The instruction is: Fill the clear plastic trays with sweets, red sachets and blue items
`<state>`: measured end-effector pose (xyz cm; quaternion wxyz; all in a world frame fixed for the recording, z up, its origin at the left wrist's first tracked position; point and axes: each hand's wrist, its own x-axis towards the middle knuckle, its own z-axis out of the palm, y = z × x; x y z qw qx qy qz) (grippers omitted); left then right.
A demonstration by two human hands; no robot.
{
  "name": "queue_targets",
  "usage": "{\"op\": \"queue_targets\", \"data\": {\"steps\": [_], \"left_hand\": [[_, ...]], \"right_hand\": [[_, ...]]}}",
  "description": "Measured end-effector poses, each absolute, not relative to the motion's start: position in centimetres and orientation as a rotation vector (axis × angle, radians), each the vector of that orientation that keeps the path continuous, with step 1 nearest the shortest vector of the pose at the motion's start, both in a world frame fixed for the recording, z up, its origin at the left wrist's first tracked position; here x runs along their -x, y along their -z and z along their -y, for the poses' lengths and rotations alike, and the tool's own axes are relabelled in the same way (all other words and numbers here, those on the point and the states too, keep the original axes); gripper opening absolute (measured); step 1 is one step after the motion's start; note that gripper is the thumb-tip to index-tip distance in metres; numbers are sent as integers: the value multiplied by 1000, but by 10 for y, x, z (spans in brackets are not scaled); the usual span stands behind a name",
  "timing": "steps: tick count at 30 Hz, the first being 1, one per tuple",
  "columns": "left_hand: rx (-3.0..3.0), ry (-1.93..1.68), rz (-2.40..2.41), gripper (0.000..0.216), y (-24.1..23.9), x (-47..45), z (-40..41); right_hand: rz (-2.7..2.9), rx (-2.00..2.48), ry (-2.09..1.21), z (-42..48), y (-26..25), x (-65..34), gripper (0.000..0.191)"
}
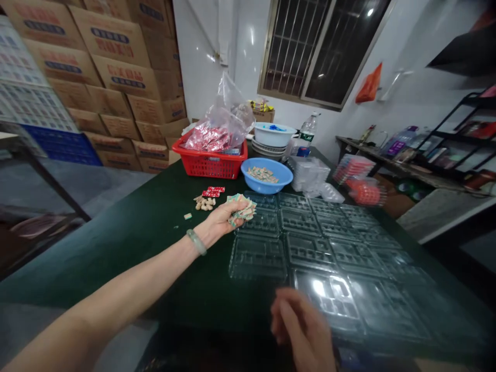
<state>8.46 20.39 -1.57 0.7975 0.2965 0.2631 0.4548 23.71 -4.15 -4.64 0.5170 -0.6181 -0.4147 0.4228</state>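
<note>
Left hand (227,217) clenched round bunch of small packets (243,209), at far-left corner of clear trays (310,248): supply close to compartments. Trays edge to edge on table (155,243), cavities up, all within reach. Right hand (300,325) by front tray, blurred; grip cannot tell. Blue bowl (267,178) of same packets just beyond trays.

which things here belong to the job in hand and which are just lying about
Likely in the job: left hand, shut on a handful of small packets; blue bowl of similar packets; clear trays; right hand, blurred, near the trays.
Lying about: red basket, peanuts, white bowl, water bottle, cardboard boxes.
</note>
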Motion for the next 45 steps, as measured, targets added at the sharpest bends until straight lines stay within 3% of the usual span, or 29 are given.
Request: {"op": "queue_targets", "data": {"steps": [4,11,22,29,37,45], "left_hand": [[-580,-992,-562,16,35,-63,-162],[-581,-830,-485,29,33,-48,-139],[-578,-679,-514,30,36,-41,-135],[-593,-587,-515,39,43,-35,-133],[-594,-535,-467,28,44,-38,-127],[-617,-511,-539,18,36,-39,-123]], "right_hand": [[1087,1229,-1003,-20,31,-200,25],[1025,1264,-958,-69,30,-192,38],[1357,1323,-741,-81,28,-215,15],[2049,1196,-606,-84,1,-236,13],[2211,1064,-596,-89,-1,-228,14],[1902,1208,-622,-84,24,-219,11]]}}
